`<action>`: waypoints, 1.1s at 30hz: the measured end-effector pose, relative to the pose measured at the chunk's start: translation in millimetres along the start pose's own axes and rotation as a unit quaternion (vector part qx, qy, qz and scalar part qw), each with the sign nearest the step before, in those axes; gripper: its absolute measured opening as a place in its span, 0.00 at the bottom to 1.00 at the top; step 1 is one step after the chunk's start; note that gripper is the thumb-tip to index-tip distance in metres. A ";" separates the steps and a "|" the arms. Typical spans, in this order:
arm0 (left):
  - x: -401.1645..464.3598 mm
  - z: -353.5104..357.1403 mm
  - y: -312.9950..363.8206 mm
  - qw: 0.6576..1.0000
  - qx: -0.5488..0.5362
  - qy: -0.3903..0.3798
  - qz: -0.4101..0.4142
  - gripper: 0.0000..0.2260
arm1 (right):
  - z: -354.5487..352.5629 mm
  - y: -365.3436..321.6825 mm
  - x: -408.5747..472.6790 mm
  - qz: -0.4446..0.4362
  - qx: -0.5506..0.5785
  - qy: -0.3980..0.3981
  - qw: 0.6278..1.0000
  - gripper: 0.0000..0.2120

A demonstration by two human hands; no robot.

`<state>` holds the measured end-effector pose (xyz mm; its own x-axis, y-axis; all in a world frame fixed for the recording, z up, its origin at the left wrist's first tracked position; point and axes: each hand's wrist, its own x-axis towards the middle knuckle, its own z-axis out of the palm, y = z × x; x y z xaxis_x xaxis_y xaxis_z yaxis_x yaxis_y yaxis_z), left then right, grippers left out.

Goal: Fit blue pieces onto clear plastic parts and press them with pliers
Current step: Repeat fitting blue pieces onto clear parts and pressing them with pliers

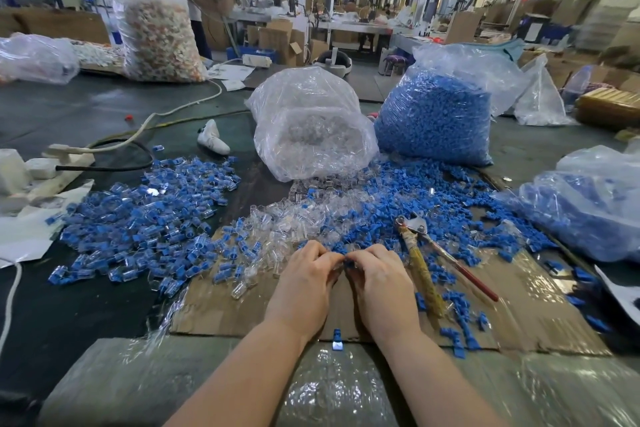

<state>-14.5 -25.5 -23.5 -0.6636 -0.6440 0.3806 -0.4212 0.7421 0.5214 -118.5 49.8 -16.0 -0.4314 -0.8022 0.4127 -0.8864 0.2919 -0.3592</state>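
My left hand (306, 282) and my right hand (377, 282) meet fingertip to fingertip over the cardboard sheet (249, 315). Between them they pinch a small blue piece (347, 263) together with a clear part that the fingers mostly hide. Loose clear plastic parts (298, 218) lie just beyond my hands. Loose blue pieces (408, 198) spread to the right of them. The pliers (420, 253), with a taped handle and a red one, lie on the cardboard right of my right hand. Nothing holds them.
A heap of fitted blue-and-clear parts (145, 218) covers the left of the table. At the back stand a bag of clear parts (311, 125) and a bag of blue pieces (436, 121); another bag (588, 204) lies at the right. A power strip (52, 163) and cables lie far left.
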 end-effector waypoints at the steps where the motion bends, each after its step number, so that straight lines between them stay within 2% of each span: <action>1: -0.7 -0.2 0.4 1.000 -0.002 0.000 0.001 0.14 | 0.5 0.9 -0.6 -0.002 -0.002 -0.003 1.000 0.11; 11: -4.3 -1.8 3.0 1.000 -0.006 0.030 0.004 0.11 | -3.2 -2.3 -8.1 0.024 0.046 0.017 0.999 0.10; 18: -5.0 -1.0 1.4 0.999 0.030 0.038 -0.016 0.19 | -0.3 -1.3 -8.5 0.031 0.047 0.030 0.998 0.09; 28: -4.7 -5.9 4.6 0.997 -0.064 0.033 -0.003 0.11 | 3.3 0.6 -8.6 0.046 0.057 0.031 0.997 0.07; 33: -5.6 -7.7 5.7 0.997 -0.069 0.036 -0.021 0.10 | 3.3 1.5 -9.3 0.046 0.065 0.033 0.996 0.08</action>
<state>-8.5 -19.1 -16.8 -0.5982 -0.6899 0.4076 -0.3559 0.6845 0.6363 -115.3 56.0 -23.1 -0.5231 -0.7383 0.4258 -0.8158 0.2892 -0.5008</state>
